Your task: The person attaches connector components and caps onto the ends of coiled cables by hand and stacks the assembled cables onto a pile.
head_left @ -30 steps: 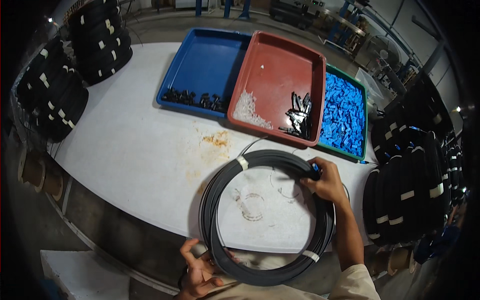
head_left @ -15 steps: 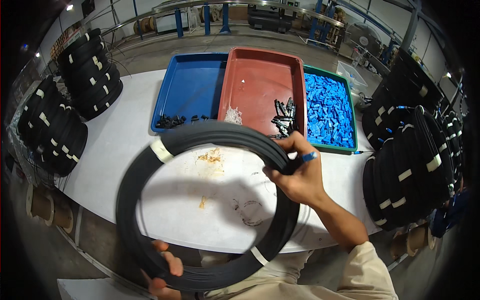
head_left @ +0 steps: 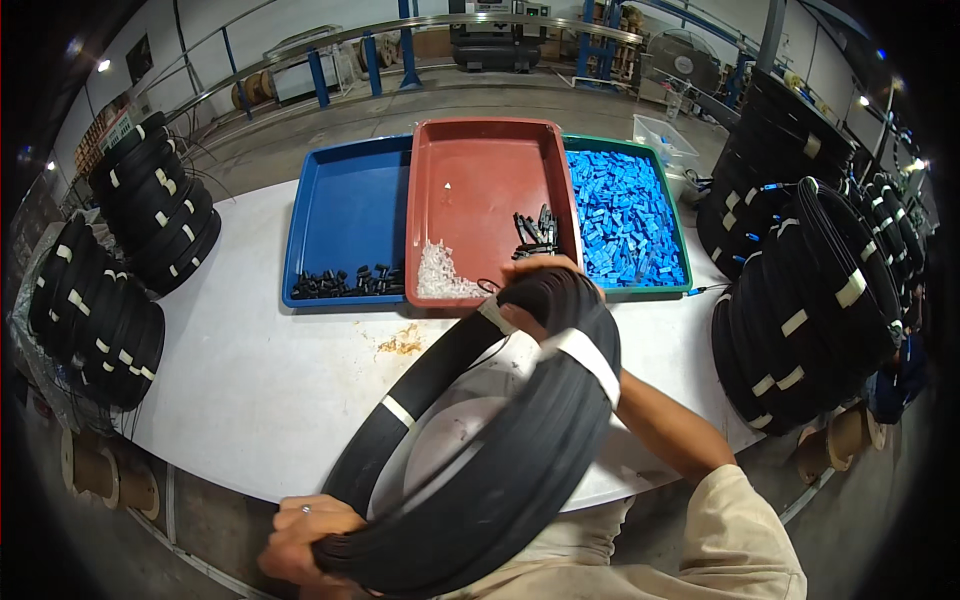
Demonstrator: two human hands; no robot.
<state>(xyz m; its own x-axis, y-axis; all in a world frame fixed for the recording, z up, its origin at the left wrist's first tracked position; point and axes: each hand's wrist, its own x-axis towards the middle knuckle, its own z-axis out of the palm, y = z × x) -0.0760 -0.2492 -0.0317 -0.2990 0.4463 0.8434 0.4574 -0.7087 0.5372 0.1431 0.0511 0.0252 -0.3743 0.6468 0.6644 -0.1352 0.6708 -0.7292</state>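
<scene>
A thick coil of black cable (head_left: 500, 470), bound with white tape bands, is held tilted over the near part of the white table (head_left: 250, 390). My left hand (head_left: 312, 540) grips its near-left part, fingers closed around the cable. At the far-right part of the ring, my right hand (head_left: 530, 268) is wrapped round the bundle. Most of that hand is hidden behind the cable, with only some of its fingers showing. A thin loose strand of cable shows inside the ring.
Behind the coil stand a blue tray (head_left: 350, 200) with black parts, a red tray (head_left: 490, 180) with clear and black pieces, and a green tray (head_left: 683, 225) full of blue connectors. Stacked black coils flank the table, left (head_left: 100, 330) and right (head_left: 810, 310).
The coil has turned from facing me to tilted, its outer side now toward me. My left hand has come further into view; my right hand is now mostly behind the cable.
</scene>
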